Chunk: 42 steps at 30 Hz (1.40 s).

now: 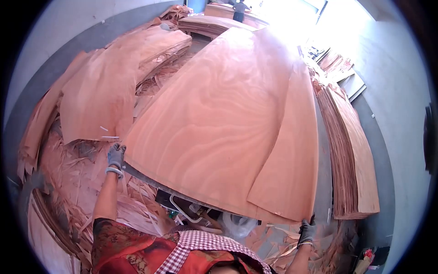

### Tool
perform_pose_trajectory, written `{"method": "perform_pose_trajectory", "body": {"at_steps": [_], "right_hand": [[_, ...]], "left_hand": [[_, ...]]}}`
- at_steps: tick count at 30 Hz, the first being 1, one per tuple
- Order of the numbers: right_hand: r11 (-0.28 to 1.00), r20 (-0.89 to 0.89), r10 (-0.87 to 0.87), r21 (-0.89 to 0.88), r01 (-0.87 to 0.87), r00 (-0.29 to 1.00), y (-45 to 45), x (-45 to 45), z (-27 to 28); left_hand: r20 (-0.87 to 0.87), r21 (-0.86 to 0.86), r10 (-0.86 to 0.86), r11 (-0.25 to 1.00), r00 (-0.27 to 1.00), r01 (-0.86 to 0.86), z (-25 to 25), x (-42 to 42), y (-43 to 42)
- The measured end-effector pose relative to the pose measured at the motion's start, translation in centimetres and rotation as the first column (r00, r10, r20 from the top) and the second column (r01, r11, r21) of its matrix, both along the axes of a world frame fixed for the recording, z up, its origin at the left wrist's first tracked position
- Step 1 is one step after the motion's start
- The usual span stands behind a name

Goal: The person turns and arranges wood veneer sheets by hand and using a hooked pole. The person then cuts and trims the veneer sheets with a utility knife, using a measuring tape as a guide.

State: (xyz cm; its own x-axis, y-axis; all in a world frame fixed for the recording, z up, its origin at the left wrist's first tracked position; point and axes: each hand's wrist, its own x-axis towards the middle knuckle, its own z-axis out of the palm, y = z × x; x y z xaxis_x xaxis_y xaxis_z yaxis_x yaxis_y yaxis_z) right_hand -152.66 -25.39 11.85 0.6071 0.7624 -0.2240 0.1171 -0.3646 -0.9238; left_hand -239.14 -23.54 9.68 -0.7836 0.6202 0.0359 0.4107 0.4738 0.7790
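A broad, thin wood veneer sheet (200,123) with wavy grain stretches away in front of me over a table-high surface. Along its right side lies a narrower veneer strip (292,160), its edge overlapping the large sheet. My left hand (116,155), in a grey glove, is closed at the near left corner of the large sheet. At the near right corner my right hand (307,229), also gloved in grey, has its fingers closed on the edge. What lies beneath the veneer is mostly hidden.
Veneer stacks stand at left (102,86) and right (349,155), with another stack (214,25) beyond the far end. Torn veneer scraps (86,182) cover the floor. Below the near edge are a white metal frame (185,212) and a clear plastic bag (237,224). A person (239,10) stands far back.
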Motion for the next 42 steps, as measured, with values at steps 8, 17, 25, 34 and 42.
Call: {"method": "perform_pose_trajectory", "body": {"at_steps": [8,17,25,34,42], "right_hand": [[0.999,0.049,0.018,-0.051,-0.015,0.999,0.7,0.1,-1.2],[0.999,0.007,0.042,-0.023,-0.042,0.999,0.7,-0.2,0.0],[0.996,0.11,0.069,0.04,-0.074,0.992,-0.1,0.5,4.9],[0.993,-0.08,0.012,0.119,-0.002,0.997,-2.5,-4.3,5.7],[0.995,0.045,-0.057,0.082,0.054,0.997,-2.4,-7.0,0.8]], "left_hand": [[0.112,0.408,-0.08,0.912,0.99,0.027,3.2,3.0,0.5],[-0.183,0.591,-0.283,0.734,0.941,0.335,23.8,12.7,2.5],[0.226,0.76,-0.379,0.645,0.898,0.081,28.2,5.3,2.2],[0.041,0.657,-0.306,0.725,0.951,0.205,11.1,-15.3,1.4],[0.159,0.463,-0.026,0.885,0.987,-0.051,-4.0,-10.7,-2.0]]}}
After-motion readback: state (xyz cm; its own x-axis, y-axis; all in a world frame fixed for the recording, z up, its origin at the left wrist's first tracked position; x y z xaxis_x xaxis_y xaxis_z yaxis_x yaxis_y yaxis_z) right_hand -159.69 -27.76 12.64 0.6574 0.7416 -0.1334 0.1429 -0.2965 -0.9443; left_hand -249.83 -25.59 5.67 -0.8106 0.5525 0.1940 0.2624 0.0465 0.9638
